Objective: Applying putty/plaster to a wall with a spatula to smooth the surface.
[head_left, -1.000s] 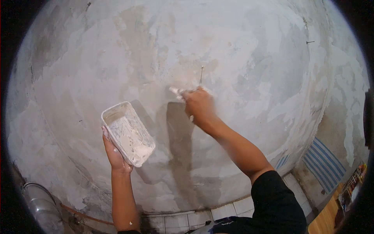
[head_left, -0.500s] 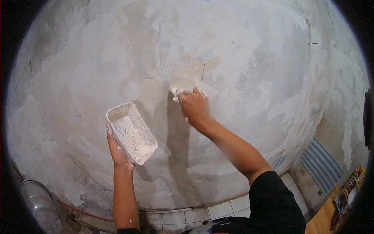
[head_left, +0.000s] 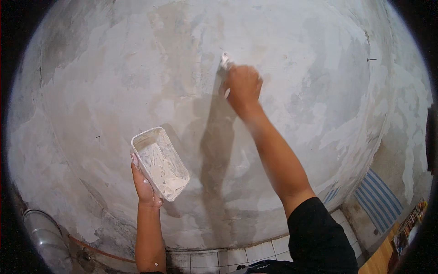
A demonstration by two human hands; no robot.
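My left hand (head_left: 145,188) is wrapped around the lower left side of a white rectangular plastic tub (head_left: 147,142). The tub is tilted so its inside shows, with creamy putty (head_left: 168,179) smeared over the bottom and lower corner. Higher up, my right hand (head_left: 245,84) is closed at a patchy grey-white wall (head_left: 292,118). A white, putty-covered tool (head_left: 225,59) sticks out past its fingers; most of it is hidden by the hand, so its exact kind does not show. White smears mark the fingers of my left hand.
A thin nail (head_left: 372,59) juts from the wall at upper right; a smaller one (head_left: 97,137) is at left. White tiles (head_left: 204,260) run along the bottom. A blue-striped cloth (head_left: 378,201) is at lower right, a shiny rounded metal object (head_left: 48,242) at lower left.
My right hand has moved up the wall with the tool, and its wrist has turned. The nail beside it is no longer visible. The tub sits slightly lower and farther right in view.
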